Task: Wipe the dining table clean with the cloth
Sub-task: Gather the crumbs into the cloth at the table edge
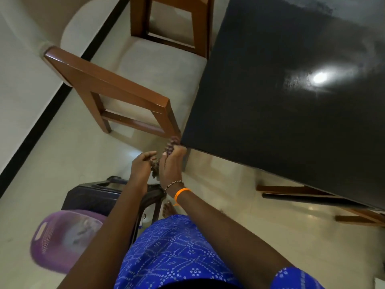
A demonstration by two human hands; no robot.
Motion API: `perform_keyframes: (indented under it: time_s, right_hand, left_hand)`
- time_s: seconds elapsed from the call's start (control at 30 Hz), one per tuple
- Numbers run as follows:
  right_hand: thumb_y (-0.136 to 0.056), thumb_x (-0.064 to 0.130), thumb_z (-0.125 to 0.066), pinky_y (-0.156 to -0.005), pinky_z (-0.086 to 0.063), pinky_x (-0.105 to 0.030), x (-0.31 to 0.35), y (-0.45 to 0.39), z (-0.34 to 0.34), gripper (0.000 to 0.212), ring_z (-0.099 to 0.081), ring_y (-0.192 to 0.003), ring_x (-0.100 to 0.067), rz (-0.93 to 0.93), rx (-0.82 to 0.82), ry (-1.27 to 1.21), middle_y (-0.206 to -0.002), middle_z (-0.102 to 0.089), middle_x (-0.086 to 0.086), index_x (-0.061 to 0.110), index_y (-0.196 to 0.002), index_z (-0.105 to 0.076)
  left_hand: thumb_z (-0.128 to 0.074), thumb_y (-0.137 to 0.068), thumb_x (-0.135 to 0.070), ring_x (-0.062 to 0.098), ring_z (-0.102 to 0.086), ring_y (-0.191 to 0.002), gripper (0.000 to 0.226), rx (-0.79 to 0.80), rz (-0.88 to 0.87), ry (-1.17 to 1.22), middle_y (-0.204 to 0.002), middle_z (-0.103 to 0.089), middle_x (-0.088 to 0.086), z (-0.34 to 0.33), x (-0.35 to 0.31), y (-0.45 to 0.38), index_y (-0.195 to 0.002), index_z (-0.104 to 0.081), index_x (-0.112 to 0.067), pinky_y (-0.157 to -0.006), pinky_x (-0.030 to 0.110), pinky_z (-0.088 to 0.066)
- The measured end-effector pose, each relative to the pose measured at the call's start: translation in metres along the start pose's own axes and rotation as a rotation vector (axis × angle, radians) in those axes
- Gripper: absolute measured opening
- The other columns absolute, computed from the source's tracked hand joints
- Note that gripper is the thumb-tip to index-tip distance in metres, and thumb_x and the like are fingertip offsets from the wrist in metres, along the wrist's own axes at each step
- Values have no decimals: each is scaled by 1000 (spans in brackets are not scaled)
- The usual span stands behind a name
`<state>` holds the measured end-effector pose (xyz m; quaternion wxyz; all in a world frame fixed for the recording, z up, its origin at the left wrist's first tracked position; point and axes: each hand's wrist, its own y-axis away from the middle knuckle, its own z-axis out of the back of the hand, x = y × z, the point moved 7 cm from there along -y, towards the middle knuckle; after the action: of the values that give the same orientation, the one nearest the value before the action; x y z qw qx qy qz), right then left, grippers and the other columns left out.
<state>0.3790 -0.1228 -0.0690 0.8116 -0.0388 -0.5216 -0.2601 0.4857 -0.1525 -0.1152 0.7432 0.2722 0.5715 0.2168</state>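
Your left hand [141, 164] and right hand [171, 165] both grip the bunched cloth [171, 144] off the table [291, 90] corner; next, spread it on top.

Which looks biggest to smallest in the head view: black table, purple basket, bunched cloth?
1. Glossy black dining table.
2. Purple perforated plastic basket, though nearness to the camera enlarges it.
3. Bunched purplish cloth, gripped by both hands.

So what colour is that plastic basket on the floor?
The perforated plastic basket is translucent purple, in the head view.
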Motion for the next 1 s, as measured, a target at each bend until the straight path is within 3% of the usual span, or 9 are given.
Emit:
perform_keyframes:
  time_s: [0.1,0.2,0.27,0.33,0.4,0.5,0.6,0.77,1.0]
  right_hand:
    - [-89,7,-50,-93,-41,-47,25,1,-17,35,-47,-112,-35,341,344,335,-127,-48,-21,-1,-123,-47]
    - [-73,10,-65,-75,-53,-41,50,11,-10,39,-58,-102,-34,648,208,625,-119,-60,-15,12,-112,-61]
    - [-66,12,-59,-70,-51,-35,54,14,-3,46,-59,-106,-30,744,142,793,-120,-62,-7,23,-110,-63]
    - [-72,14,-48,-77,-50,-35,42,1,9,57,-53,-119,-28,702,158,1025,-137,-52,-6,30,-127,-51]
    - [-85,14,-47,-91,-45,-41,16,-18,24,66,-34,-134,-32,582,237,1170,-154,-25,-10,24,-145,-23]
    - [-90,17,-49,-100,-36,-46,-17,-30,43,74,-20,-140,-34,455,324,1188,-156,-11,-14,14,-149,-4]
    - [-90,25,-52,-97,-41,-43,-30,-27,58,72,-28,-138,-32,451,266,1219,-154,-21,-12,14,-149,-11]
    - [-80,38,-50,-75,-51,-28,-55,-14,108,56,-57,-116,-16,482,154,1366,-135,-56,3,26,-135,-48]
    - [-65,34,-72,-69,-52,-28,-103,7,197,64,-63,-107,-20,442,69,1350,-126,-63,-1,22,-126,-58]
  left_hand:
    - [-35,-86,5,20,-54,-73,31,-120,-21,96,-85,-62,13,16,4,2,-89,-62,-8,-61,30,-45]
    - [-36,-86,5,24,-56,-90,30,-218,36,124,-104,-62,20,29,16,1,-93,-62,-8,-87,40,-47]
    - [-36,-86,5,22,-55,-96,33,-209,61,106,-108,-61,15,27,21,4,-94,-63,-13,-93,39,-43]
    - [-37,-85,6,19,-54,-95,36,-164,54,85,-107,-59,8,17,21,10,-94,-64,-17,-90,33,-41]
    - [-40,-87,6,17,-54,-96,35,-120,31,67,-108,-58,4,2,18,16,-96,-64,-19,-89,30,-41]
    - [-41,-91,-1,16,-54,-99,29,-67,-3,30,-109,-58,2,-22,11,26,-99,-63,-18,-91,30,-42]
    - [-42,-92,-3,16,-53,-103,28,27,23,-15,-113,-57,2,-51,7,37,-109,-60,-15,-92,31,-42]
    - [-38,-94,-5,19,-51,-107,30,250,87,-103,-119,-57,6,-111,4,61,-118,-56,-10,-95,34,-38]
    - [-36,-96,-6,18,-52,-102,31,370,88,-168,-124,-59,8,-192,11,97,-115,-59,-11,-98,35,-37]
